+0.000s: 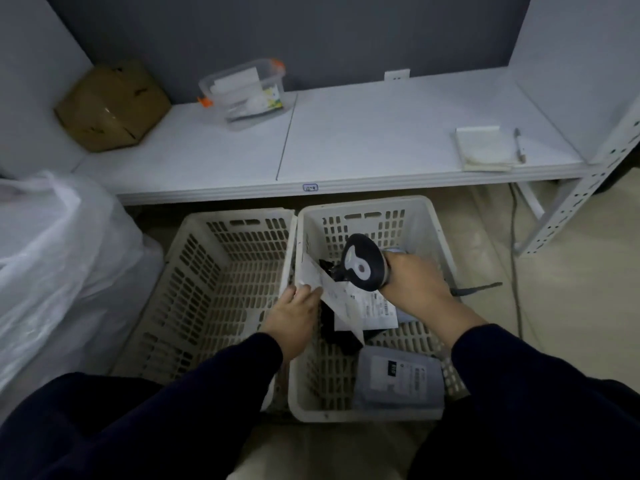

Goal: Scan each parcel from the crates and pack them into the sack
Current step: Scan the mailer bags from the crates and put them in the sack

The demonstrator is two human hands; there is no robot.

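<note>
Two white slotted crates stand on the floor under a shelf. The left crate [221, 289] shows no parcels. Over the right crate [426, 237], my left hand [294, 317] pinches a black parcel with a white shipping label [349, 303] by its left edge and holds it tilted. My right hand [412, 278] grips a dark handheld scanner [363, 263], whose head points down at the label from just above. A grey parcel [401, 379] with a label lies in the near right corner of the right crate. A translucent white sack [52, 258] stands at the left.
The white shelf [363, 150] carries a cardboard box [110, 105], a clear plastic container [246, 91], a folded white cloth [485, 148] and a pen [519, 145]. A perforated metal rack post [581, 188] stands at the right, with a cable [516, 271] on the floor.
</note>
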